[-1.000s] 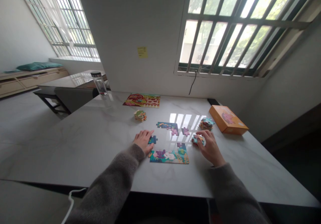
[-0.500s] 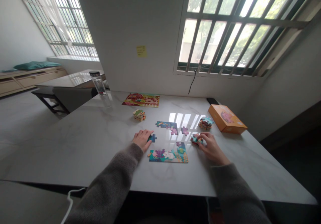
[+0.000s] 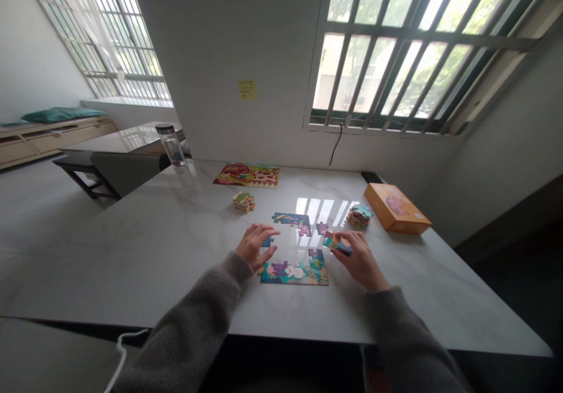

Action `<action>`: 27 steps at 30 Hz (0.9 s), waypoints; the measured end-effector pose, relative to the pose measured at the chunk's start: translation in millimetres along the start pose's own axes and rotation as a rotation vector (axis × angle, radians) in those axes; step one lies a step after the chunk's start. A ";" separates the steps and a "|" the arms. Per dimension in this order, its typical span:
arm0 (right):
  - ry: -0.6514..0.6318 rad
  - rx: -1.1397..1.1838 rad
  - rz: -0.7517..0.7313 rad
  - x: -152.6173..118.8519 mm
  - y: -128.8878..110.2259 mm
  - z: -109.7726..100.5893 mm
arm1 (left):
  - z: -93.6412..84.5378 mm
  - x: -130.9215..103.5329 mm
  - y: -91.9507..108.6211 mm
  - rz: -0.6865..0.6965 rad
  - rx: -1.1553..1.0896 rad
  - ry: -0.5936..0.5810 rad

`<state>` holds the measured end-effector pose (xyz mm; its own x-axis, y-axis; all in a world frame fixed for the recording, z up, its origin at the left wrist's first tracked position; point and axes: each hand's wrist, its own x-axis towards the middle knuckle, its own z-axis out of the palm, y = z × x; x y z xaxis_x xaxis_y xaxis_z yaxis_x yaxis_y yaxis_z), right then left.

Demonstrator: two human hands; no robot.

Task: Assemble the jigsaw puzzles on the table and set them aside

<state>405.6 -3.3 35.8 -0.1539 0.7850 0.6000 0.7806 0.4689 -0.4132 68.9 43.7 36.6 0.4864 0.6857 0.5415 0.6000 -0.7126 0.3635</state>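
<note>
Fingers and thumb spread apart, my left hand (image 3: 255, 245) hovers around a small blue puzzle piece (image 3: 268, 242) on the table and grips nothing. My right hand (image 3: 358, 258) pinches colourful jigsaw puzzle pieces (image 3: 336, 243), teal and orange on top; how many is partly hidden by the fingers. Between the hands lies a joined strip with a white rabbit (image 3: 294, 271), nearest me. Farther back is a joined blue and purple section (image 3: 291, 219). A loose purple piece (image 3: 322, 229) rests just beyond my right fingertips.
Two stacks of pieces stand behind, one at left (image 3: 243, 202) and one at right (image 3: 359, 215). An orange box (image 3: 397, 208) sits at the right. A finished-looking farm picture (image 3: 246, 175) and a glass bottle (image 3: 172, 146) are near the wall.
My left hand has lifted off the blue piece and its fingers have spread. My right hand has shifted slightly left, carrying the pieces toward the middle.
</note>
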 end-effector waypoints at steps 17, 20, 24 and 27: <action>-0.216 0.280 -0.158 12.9 -88.5 44.8 | 3.6 -3.4 19.2 0.118 -0.221 -0.136; -0.216 0.298 -0.166 11.8 -90.4 45.1 | 2.6 -2.4 19.4 0.131 -0.254 -0.115; -0.194 0.295 -0.152 8.2 -88.4 41.0 | -7.0 -8.1 12.5 0.056 -0.233 -0.116; -0.226 0.265 -0.149 3.6 -86.9 37.5 | -16.9 -25.8 4.1 -0.034 -0.212 -0.124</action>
<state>314.5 -26.0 48.2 -0.4066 0.7563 0.5125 0.5607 0.6495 -0.5136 48.0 20.6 37.0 0.5503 0.7136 0.4335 0.4772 -0.6948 0.5381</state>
